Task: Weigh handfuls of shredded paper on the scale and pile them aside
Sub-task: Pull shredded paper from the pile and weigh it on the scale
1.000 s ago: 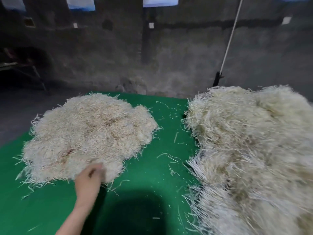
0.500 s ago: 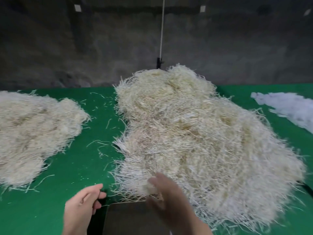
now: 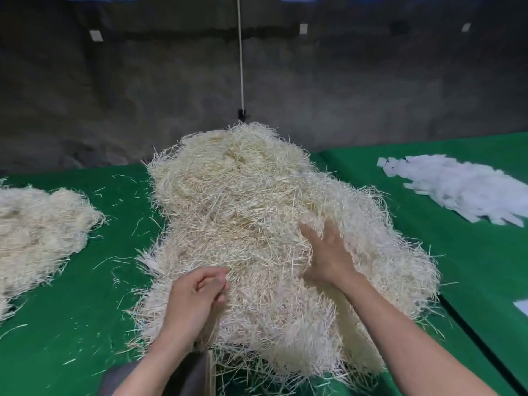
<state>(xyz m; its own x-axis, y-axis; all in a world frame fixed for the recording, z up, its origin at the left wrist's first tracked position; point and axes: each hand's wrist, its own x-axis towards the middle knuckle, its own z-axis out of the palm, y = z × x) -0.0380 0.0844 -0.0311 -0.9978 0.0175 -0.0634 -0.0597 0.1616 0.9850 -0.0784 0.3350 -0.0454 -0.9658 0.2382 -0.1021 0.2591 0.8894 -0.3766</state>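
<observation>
A big heap of cream shredded paper (image 3: 243, 212) covers the middle of the green table (image 3: 85, 324). My right hand (image 3: 328, 252) rests on top of the heap with its fingers spread, fingertips sunk among the strands. My left hand (image 3: 197, 298) is at the heap's near left edge, fingers curled against the shreds; whether it grips any strands I cannot tell. A dark flat object, probably the scale (image 3: 194, 372), shows at the bottom edge under my left forearm, mostly hidden. A second, flatter pile of shredded paper (image 3: 37, 230) lies at the left.
A pile of white paper strips (image 3: 463, 187) lies on a second green table (image 3: 485, 281) at the right, split from the first by a dark gap (image 3: 468, 332). Loose strands are scattered on the green cloth. A dark wall with a white cord (image 3: 241, 52) stands behind.
The view swung right from the left pile to the big heap. My right hand came into view and moved up onto the heap; my left hand moved from the left pile to the heap's near edge.
</observation>
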